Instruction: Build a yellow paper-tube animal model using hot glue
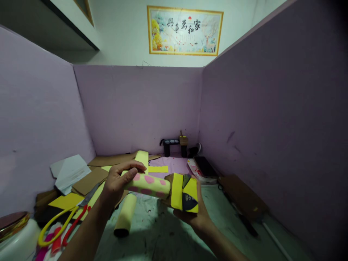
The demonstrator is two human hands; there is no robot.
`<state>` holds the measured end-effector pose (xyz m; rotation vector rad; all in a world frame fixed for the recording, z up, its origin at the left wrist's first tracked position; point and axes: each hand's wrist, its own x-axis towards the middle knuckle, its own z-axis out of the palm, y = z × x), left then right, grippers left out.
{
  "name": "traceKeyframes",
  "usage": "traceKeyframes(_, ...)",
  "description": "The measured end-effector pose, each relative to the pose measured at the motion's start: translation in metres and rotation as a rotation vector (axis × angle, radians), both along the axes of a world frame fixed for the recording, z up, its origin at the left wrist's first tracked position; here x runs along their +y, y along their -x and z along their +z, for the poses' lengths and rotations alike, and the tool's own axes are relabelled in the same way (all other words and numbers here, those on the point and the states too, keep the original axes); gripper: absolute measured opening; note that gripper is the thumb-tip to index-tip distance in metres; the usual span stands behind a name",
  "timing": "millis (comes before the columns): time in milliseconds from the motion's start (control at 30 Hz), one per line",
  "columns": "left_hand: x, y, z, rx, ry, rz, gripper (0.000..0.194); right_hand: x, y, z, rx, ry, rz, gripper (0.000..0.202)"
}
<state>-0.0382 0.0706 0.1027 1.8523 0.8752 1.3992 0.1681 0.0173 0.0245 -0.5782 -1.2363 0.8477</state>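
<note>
My left hand point(119, 181) is closed round one end of a pale yellow tube point(148, 183) with pink spots. The tube's other end meets a small cardboard box point(185, 193) patched with yellow and black paper; whether the two are joined I cannot tell. My right hand point(199, 210) grips that box from its right side and below. Beyond the left hand another pale yellow tube point(142, 159) stands up. A third plain yellow tube point(125, 215) is on the table below, its dark open end facing me.
Scissors point(43, 232) with yellow handles, cardboard sheets point(91, 179) and a white container point(19, 239) crowd the left. At the back stands a model point(172, 142) of black tubes. A phone point(205, 166) and a brown flat object point(244, 194) line the right wall.
</note>
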Motion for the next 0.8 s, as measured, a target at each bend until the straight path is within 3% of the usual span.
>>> traceKeyframes(300,-0.002,0.002,0.0,0.033,-0.074,-0.024,0.023,-0.004,-0.009,-0.001,-0.145,0.044,-0.089,0.073)
traceKeyframes(533,0.001,0.005,0.001,-0.005,-0.068,-0.068,0.044,0.006,-0.014,-0.016,-0.173,0.021,-0.186,0.081)
traceKeyframes(600,0.0,0.004,0.004,-0.057,-0.013,-0.113,0.049,0.007,-0.017,-0.016,-0.196,-0.012,-0.212,0.078)
traceKeyframes(700,-0.005,0.003,0.009,-0.222,0.195,-0.193,0.05,0.007,-0.02,-0.016,-0.218,-0.068,-0.25,0.075)
traceKeyframes(800,-0.007,-0.002,0.011,-0.277,0.348,-0.113,0.05,0.007,-0.022,-0.017,-0.274,-0.12,-0.275,0.073)
